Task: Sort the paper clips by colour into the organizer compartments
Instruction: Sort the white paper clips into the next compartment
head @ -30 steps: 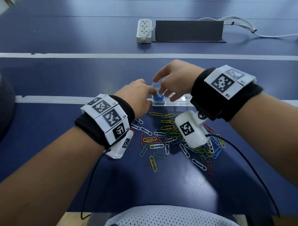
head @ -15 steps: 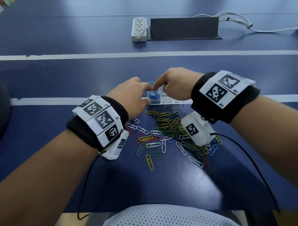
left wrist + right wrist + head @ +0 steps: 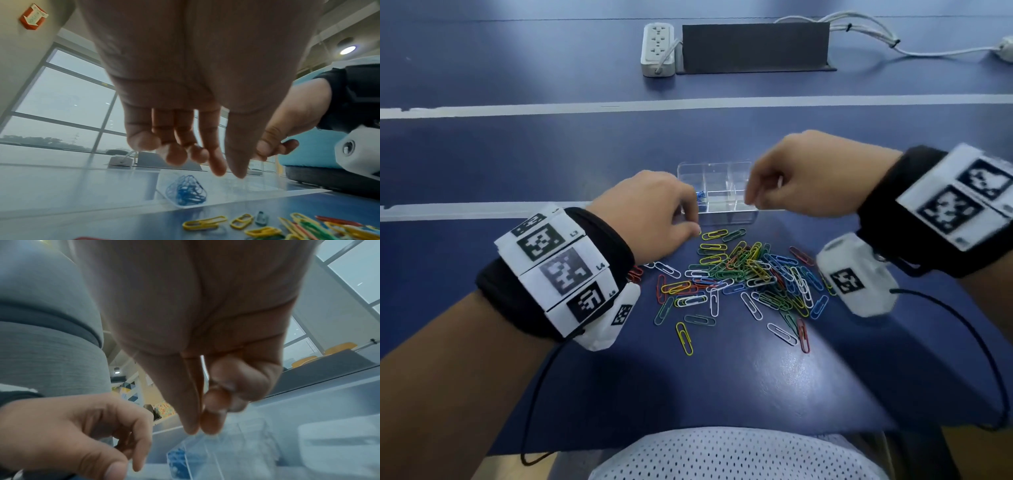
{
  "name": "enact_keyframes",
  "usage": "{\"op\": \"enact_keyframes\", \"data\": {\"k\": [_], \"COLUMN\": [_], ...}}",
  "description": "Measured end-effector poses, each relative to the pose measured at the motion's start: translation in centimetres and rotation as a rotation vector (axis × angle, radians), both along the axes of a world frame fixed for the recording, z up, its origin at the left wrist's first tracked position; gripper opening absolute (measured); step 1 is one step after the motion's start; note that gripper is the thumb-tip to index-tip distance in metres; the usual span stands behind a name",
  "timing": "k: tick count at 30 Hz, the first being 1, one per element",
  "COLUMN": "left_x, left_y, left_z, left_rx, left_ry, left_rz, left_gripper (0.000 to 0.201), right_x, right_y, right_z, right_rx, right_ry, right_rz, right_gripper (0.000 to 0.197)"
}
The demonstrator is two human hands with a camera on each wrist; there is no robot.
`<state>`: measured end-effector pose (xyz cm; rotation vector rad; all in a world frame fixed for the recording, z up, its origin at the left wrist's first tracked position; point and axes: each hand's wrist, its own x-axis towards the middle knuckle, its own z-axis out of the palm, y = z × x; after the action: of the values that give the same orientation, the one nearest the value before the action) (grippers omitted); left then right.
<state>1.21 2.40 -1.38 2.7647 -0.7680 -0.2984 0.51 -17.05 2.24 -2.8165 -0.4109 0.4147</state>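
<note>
A clear plastic organizer (image 3: 722, 171) sits just beyond a loose pile of coloured paper clips (image 3: 750, 274). Its front left compartment holds several blue clips (image 3: 700, 198) (image 3: 186, 193). My left hand (image 3: 693, 219) (image 3: 205, 162) hovers at the organizer's front left corner, its fingers hanging relaxed and holding nothing. My right hand (image 3: 751, 198) (image 3: 202, 426) is above the organizer's right side. Its thumb lies against the index finger, the other fingers are curled in, and I see no clip in it. Yellow clips (image 3: 205, 222) lie on the table just below my left hand.
A white power strip (image 3: 657, 48), a dark grey panel (image 3: 755, 46) and white cables (image 3: 876, 34) lie at the far side of the blue table. White tape lines (image 3: 688, 102) cross the table. Black cables trail from both wrist cameras.
My right hand has pulled away from the blue compartment to the right, uncovering the organizer. My left hand has stayed at the organizer's front left corner.
</note>
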Motion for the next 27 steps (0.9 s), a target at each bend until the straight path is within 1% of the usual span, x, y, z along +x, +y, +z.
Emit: {"op": "enact_keyframes", "data": {"k": [2, 4, 5, 7, 10, 11, 13, 15, 19, 22, 25, 27], "left_x": [-0.7, -1.5, -1.8, -2.3, -2.7, -2.8, -2.9, -3.0, -2.7, -2.6, -2.5, -2.3], "left_y": [-0.6, -1.4, -1.9, -3.0, -4.5, -4.8, -5.2, -5.2, -4.6, -4.2, -3.8, -3.6], "left_z": [0.2, 0.2, 0.2, 0.1, -0.3, -0.4, -0.5, -0.4, -0.1, -0.2, -0.3, -0.2], "left_rx": [0.035, 0.065, 0.081, 0.122, 0.195, 0.224, 0.257, 0.26, 0.263, 0.264, 0.261, 0.264], "left_ry": [0.066, 0.125, 0.139, 0.14, 0.111, 0.109, 0.12, 0.133, 0.131, 0.142, 0.148, 0.167], "left_rz": [-0.076, -0.14, -0.165, -0.214, -0.258, -0.258, -0.246, -0.236, -0.25, -0.235, -0.221, -0.2], "left_gripper": [0.013, 0.015, 0.016, 0.02, 0.024, 0.025, 0.03, 0.03, 0.013, 0.012, 0.011, 0.007], "right_x": [-1.6, -2.9, -3.4, -4.1, -4.2, -4.1, -4.0, -3.9, -3.6, -3.6, -3.7, -3.8], "right_y": [-1.2, -1.9, -2.1, -2.1, -1.7, -1.5, -1.5, -1.8, -2.4, -2.8, -3.1, -3.2], "right_z": [-0.4, -1.0, -1.3, -1.8, -2.8, -3.1, -3.5, -3.6, -3.4, -3.2, -3.6, -3.9], "right_rx": [-0.068, -0.105, -0.1, -0.086, -0.119, -0.139, -0.148, -0.129, -0.029, 0.057, 0.102, 0.148], "right_ry": [0.071, 0.143, 0.159, 0.149, 0.118, 0.112, 0.099, 0.098, 0.153, 0.177, 0.195, 0.222], "right_rz": [-0.001, -0.019, -0.033, -0.054, -0.045, -0.035, -0.034, -0.049, -0.104, -0.124, -0.145, -0.157], "right_gripper": [0.014, 0.013, 0.012, 0.004, 0.021, 0.022, 0.017, 0.011, 0.006, 0.008, 0.013, 0.012]}}
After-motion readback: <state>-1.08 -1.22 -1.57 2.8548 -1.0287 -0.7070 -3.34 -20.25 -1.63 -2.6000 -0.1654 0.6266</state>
